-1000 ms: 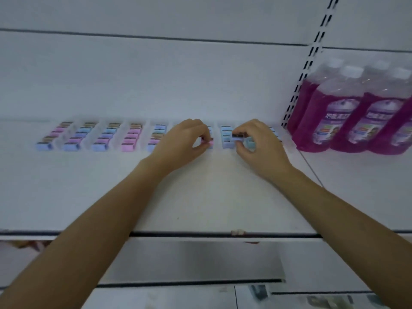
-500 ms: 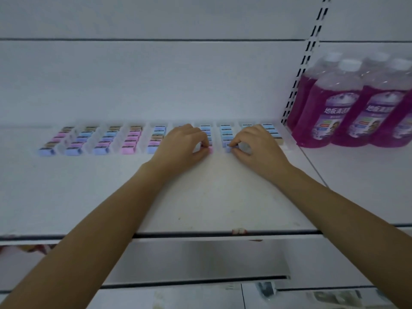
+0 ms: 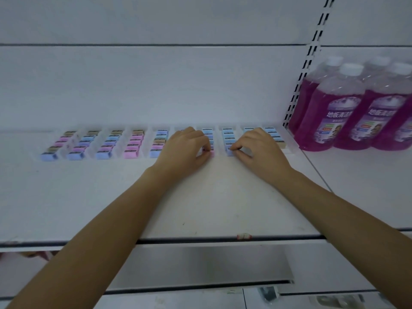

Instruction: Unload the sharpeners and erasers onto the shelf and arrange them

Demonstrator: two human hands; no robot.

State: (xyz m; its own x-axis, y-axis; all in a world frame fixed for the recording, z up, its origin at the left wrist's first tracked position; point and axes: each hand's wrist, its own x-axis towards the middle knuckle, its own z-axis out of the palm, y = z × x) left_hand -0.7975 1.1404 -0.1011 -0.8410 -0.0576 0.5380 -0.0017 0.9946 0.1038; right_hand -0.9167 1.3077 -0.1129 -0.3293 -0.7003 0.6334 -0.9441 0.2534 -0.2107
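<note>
Several columns of small pink, blue and tan sharpeners (image 3: 104, 144) lie in rows along the back of the white shelf (image 3: 89, 197). My left hand (image 3: 185, 150) has curled fingers pinching a pink sharpener (image 3: 210, 153) at the front of one column. My right hand (image 3: 260, 150) pinches a blue sharpener (image 3: 229, 151) at the front of the neighbouring column. Both hands rest on the shelf, side by side, and hide parts of the columns beneath them.
Purple floor-cleaner bottles (image 3: 347, 112) stand on the adjoining shelf at the right, beyond a slotted upright (image 3: 305, 70). The shelf's front edge (image 3: 200, 240) runs across below my forearms, with a lower shelf beneath.
My right hand has come down from holding a sharpener above the row and now sets it at the front of its column. The left hand stays at the pink one.
</note>
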